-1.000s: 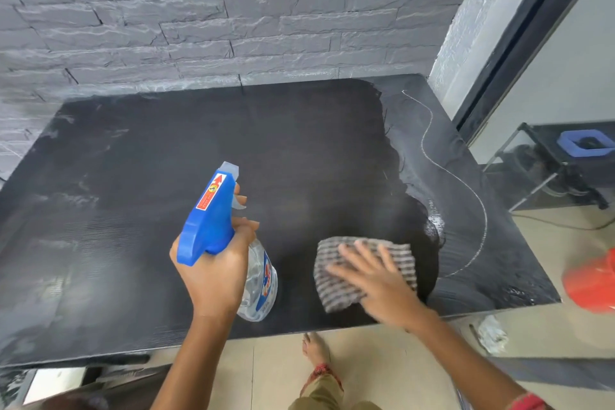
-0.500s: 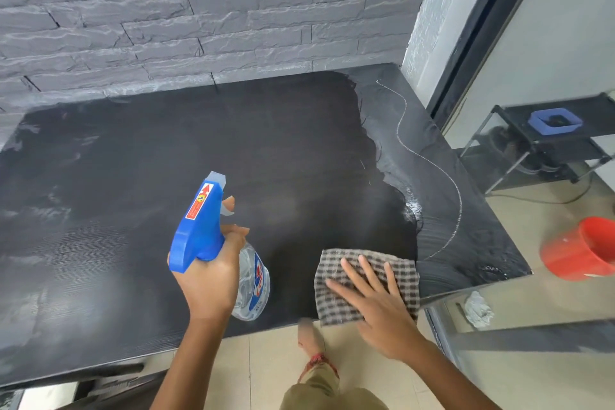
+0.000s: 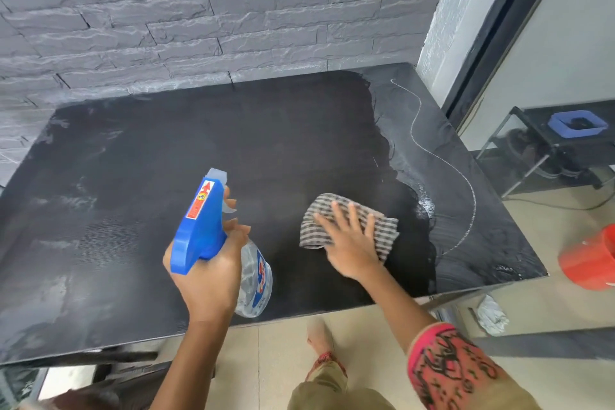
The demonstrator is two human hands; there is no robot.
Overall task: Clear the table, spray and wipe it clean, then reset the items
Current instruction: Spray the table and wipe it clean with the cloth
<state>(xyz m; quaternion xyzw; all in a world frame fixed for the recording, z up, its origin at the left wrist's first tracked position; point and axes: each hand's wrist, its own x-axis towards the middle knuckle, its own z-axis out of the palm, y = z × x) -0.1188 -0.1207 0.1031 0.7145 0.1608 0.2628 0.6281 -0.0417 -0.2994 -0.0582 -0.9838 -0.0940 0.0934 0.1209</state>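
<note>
A checked cloth (image 3: 387,231) is seen lying flat on the near right part of the black tabletop (image 3: 233,143), pressed down by the right hand (image 3: 352,243), whose fingers are spread straight across it. The cloth looks thin, soft and loosely folded, with its near left edge rumpled. It is judged likely to bunch under the palm unless the pressure is kept even. The spray bottle (image 3: 199,226), clear-bodied with a blue trigger head, is held above the tabletop just left of the cloth by the left hand (image 3: 209,280). That hand's fingers are curled round the neck, with one laid at the trigger, and the nozzle is pointed away toward the wall. The wiping step is judged to be in hand, with the resetting not yet begun. A dark, even zone is shown around the cloth, while a greyer streaked band (image 3: 466,226) with a thin pale curved line (image 3: 474,200) runs along the right edge and pale smears (image 3: 73,200) are seen at the left. The next move is judged to call for the cloth to be swept into those patches, perhaps after a fresh spray. Beyond the tabletop, a grey brick wall (image 3: 199,10) is seen behind it and a red bucket (image 3: 592,260) on the floor to the right.
</note>
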